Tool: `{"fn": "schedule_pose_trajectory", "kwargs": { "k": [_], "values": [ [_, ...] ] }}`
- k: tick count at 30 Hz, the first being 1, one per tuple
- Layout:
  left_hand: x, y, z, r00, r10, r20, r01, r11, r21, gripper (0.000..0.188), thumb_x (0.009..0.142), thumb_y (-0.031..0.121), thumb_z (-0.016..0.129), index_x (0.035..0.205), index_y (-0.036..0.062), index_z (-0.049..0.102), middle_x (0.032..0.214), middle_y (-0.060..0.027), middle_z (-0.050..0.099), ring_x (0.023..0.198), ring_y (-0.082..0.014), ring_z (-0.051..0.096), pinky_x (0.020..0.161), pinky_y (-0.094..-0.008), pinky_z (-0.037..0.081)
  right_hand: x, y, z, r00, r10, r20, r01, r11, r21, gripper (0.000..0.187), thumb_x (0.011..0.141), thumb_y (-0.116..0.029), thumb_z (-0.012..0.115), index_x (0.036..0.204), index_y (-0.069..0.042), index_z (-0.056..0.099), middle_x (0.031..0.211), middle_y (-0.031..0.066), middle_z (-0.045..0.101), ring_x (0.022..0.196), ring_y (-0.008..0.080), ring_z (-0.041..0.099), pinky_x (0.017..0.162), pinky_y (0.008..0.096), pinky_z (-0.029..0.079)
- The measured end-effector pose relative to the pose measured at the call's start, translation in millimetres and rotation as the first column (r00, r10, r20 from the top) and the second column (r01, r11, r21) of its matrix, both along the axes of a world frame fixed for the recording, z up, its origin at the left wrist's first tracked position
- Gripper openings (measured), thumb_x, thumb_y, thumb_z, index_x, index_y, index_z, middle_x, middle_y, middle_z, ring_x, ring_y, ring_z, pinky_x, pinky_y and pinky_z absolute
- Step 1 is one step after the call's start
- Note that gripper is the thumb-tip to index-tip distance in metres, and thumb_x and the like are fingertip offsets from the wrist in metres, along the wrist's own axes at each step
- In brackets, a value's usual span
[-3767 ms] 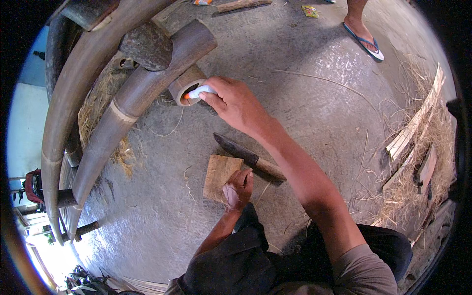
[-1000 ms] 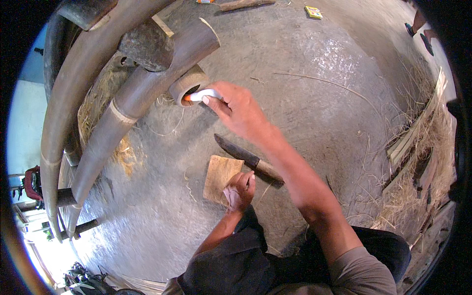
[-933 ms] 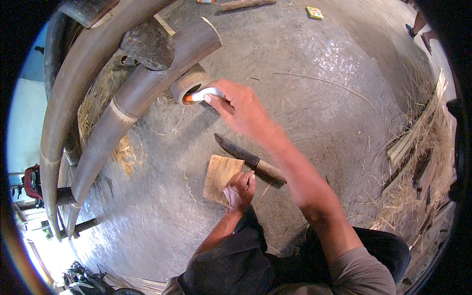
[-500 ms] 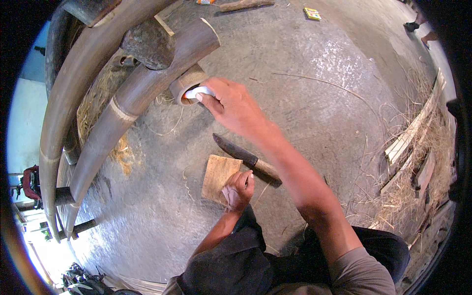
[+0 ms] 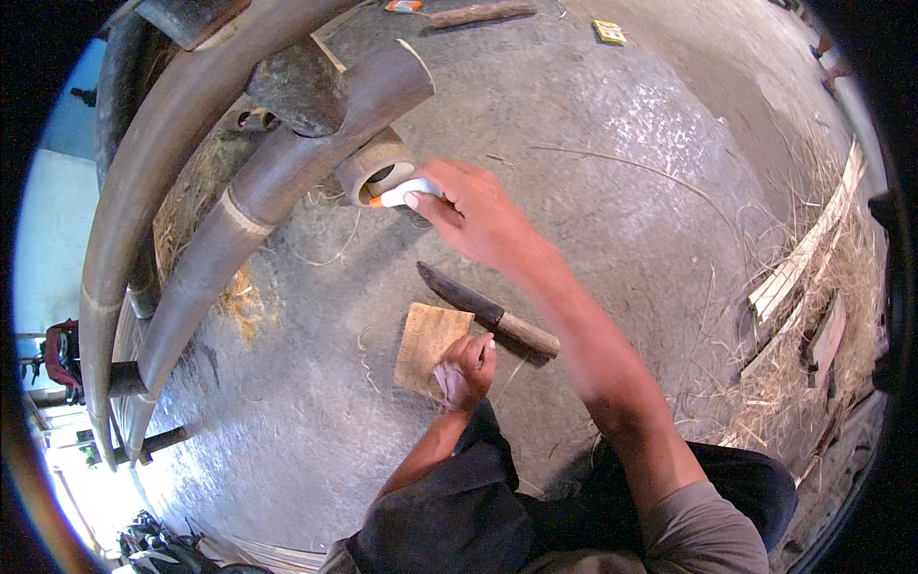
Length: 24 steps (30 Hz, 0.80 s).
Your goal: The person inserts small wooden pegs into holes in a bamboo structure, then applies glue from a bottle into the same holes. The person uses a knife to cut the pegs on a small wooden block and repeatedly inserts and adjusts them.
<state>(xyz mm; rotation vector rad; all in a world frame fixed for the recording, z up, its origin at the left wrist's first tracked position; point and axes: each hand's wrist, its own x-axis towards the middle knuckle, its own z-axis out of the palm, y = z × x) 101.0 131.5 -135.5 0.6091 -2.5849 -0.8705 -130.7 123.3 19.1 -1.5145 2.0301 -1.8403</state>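
Observation:
My right hand (image 5: 469,206) pinches a small white bottle (image 5: 413,194) with an orange tip. That tip is at the open end of a short bamboo ring (image 5: 352,179), close to its lower rim. The ring lies against the underside of a thick bamboo pole (image 5: 277,177). Nearer to me, my left hand (image 5: 469,368) is curled closed at the right edge of a flat, square wooden board (image 5: 427,346); a pale patch like cloth shows at the palm. Just beyond the board lies a knife (image 5: 488,311) with a dark blade and wooden handle, partly close to my right forearm.
A second large bamboo pole (image 5: 143,182) curves along the left, with a dark block (image 5: 301,86) beside it. Wood strips (image 5: 808,234) and loose fibres (image 5: 779,383) are heaped at right. A stick (image 5: 483,13) and a small yellow packet (image 5: 609,32) lie on the far floor.
My right hand has drawn slightly back to the right, and the bottle's orange tip has come out from inside the bamboo ring to its rim. My left hand stays at the board.

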Motion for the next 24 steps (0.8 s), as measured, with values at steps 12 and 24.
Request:
{"fn": "schedule_pose_trajectory", "kwargs": {
  "k": [12, 24],
  "values": [
    [-1, 1, 4, 1.000, -0.020, -0.024, 0.020, 1.000, 0.011, 0.009, 0.088, 0.010, 0.068, 0.096, 0.0066, 0.070, 0.078, -0.0108, 0.065, 0.069, -0.0320, 0.064, 0.062, -0.0415, 0.051, 7, -22, -12, 0.992, -0.125, -0.012, 0.123, 0.985, -0.123, 0.011, 0.093, -0.010, 0.069, 0.098, -0.003, 0.062, 0.077, 0.0150, 0.059, 0.062, 0.0316, 0.058, 0.056, 0.0405, 0.044],
    [-1, 0, -4, 0.998, -0.009, -0.065, 0.009, 1.000, -0.004, 0.008, 0.086, 0.010, 0.069, 0.093, 0.0095, 0.072, 0.079, -0.0122, 0.067, 0.071, -0.0326, 0.066, 0.063, -0.0414, 0.052, 4, -4, -10, 0.998, -0.061, 0.016, 0.062, 0.998, -0.029, 0.012, 0.095, -0.013, 0.068, 0.098, -0.003, 0.062, 0.074, 0.0121, 0.057, 0.059, 0.0233, 0.054, 0.054, 0.0376, 0.041]
  ]
}}
